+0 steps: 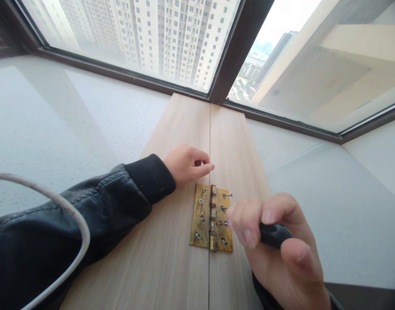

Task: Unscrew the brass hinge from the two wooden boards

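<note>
A worn brass hinge (203, 215) lies opened flat across the seam between two wooden boards. Several cross-head screws sit in its left leaf. On the right leaf, a screw (228, 196) near the top stands up out of its hole, with more screws below it. My right hand (278, 237) is closed around the black handle of a screwdriver (275, 234), beside the right leaf; its shaft is hidden by my fingers. Just above the hinge, my left hand (191, 163) rests on the boards, thumb and fingertip pinched together. Whatever they hold, if anything, cannot be made out.
The light wooden boards (184, 125) run up to a dark window frame (221, 56). A pale speckled sill (103, 112) spreads on both sides. At the lower left a white cable (85, 234) loops in front of my left sleeve (103, 211).
</note>
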Available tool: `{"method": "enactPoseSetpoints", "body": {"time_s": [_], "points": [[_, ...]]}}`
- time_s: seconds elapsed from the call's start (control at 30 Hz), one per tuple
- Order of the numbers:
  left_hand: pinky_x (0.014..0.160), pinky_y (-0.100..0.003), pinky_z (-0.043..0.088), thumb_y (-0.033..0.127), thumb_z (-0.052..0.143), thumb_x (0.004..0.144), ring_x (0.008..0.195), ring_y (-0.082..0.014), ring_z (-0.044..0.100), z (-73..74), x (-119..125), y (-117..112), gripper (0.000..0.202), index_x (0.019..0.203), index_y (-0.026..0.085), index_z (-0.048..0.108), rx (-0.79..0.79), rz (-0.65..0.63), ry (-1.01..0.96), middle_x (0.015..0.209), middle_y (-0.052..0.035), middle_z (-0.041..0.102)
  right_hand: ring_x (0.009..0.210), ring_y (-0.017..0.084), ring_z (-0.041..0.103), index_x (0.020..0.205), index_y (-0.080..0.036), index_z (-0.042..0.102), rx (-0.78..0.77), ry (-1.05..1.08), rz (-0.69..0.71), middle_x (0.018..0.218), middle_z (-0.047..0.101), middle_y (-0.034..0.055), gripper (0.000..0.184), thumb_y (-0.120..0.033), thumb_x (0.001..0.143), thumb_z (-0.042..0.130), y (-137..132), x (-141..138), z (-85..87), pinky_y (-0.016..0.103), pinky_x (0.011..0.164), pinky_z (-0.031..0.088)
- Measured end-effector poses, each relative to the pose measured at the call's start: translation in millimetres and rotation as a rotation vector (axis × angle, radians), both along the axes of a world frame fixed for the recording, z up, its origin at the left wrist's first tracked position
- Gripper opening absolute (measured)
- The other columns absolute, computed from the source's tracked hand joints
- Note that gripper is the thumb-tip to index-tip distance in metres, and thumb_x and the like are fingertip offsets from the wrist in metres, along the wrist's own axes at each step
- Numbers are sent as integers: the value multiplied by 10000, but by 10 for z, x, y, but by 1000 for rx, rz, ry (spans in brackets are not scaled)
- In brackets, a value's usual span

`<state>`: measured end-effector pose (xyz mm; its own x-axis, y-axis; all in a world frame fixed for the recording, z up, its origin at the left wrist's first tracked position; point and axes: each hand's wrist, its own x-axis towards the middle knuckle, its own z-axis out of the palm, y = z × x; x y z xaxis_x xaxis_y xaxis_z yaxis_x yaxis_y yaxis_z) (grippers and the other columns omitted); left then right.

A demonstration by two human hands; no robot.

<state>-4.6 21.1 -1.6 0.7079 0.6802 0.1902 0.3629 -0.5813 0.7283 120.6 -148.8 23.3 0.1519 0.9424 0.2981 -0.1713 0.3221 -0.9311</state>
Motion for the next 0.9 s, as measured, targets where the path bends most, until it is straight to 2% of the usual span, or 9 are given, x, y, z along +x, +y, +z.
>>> {"method": "enactPoseSetpoints", "body": {"time_s": [0.07,0.13,0.27,0.33,0.43,0.6,0.7,0.8,0.9], "points": [[527,-245,290,316,573,840,515,-78,397,1,-1,0,275,659,133,670,-1,-1,-1,523,30,481,773,141,529,903,-265,633,73,-44,-70,828,565,-14,220,-481,858,634,1,52,-66,339,742,442],[522,-245,286,317,573,839,510,-78,388,3,-3,2,279,651,133,666,-5,0,0,517,31,470,789,142,539,905,-260,685,102,-67,-79,832,584,-6,261,-511,855,632,15,88,-113,343,780,463],[521,-244,287,328,569,843,517,-80,387,1,-11,9,282,664,136,672,-12,-6,-8,526,31,470,578,119,488,1044,-321,711,65,-11,76,632,557,-35,345,-552,930,481,52,55,-99,334,661,483],[522,-244,288,331,568,843,520,-80,388,-3,-13,11,285,663,136,672,-8,-7,-9,527,30,472,490,106,406,990,-331,704,17,65,121,531,441,-58,385,-547,969,386,66,2,-48,296,565,435],[522,-243,286,332,569,841,517,-79,388,-3,-11,8,285,662,135,670,-4,-6,-8,526,30,474,500,113,357,858,-290,623,-79,87,102,533,368,-61,448,-674,899,395,71,-40,27,278,525,371],[522,-243,285,328,566,840,512,-79,389,11,-2,-2,283,661,133,669,-9,6,8,519,29,473,732,148,532,873,-267,605,3,15,-61,761,557,-17,238,-505,867,597,54,25,-9,343,734,452],[522,-243,287,331,566,841,513,-79,390,12,-5,-1,286,663,133,670,-7,-1,3,521,29,477,782,159,548,872,-254,700,24,7,-126,798,592,10,307,-537,876,581,63,41,-53,377,821,456],[522,-242,291,330,567,842,516,-81,386,11,-11,3,282,669,134,674,-7,-7,-7,521,29,479,520,114,408,925,-274,729,8,62,-46,522,449,-45,433,-549,964,397,81,-3,-23,340,675,446],[527,-243,294,323,567,842,521,-82,392,14,-12,1,279,670,132,673,-6,-4,-6,528,27,484,482,114,320,908,-294,650,-58,76,59,489,347,-69,461,-655,922,363,82,-47,41,294,556,370]]}}
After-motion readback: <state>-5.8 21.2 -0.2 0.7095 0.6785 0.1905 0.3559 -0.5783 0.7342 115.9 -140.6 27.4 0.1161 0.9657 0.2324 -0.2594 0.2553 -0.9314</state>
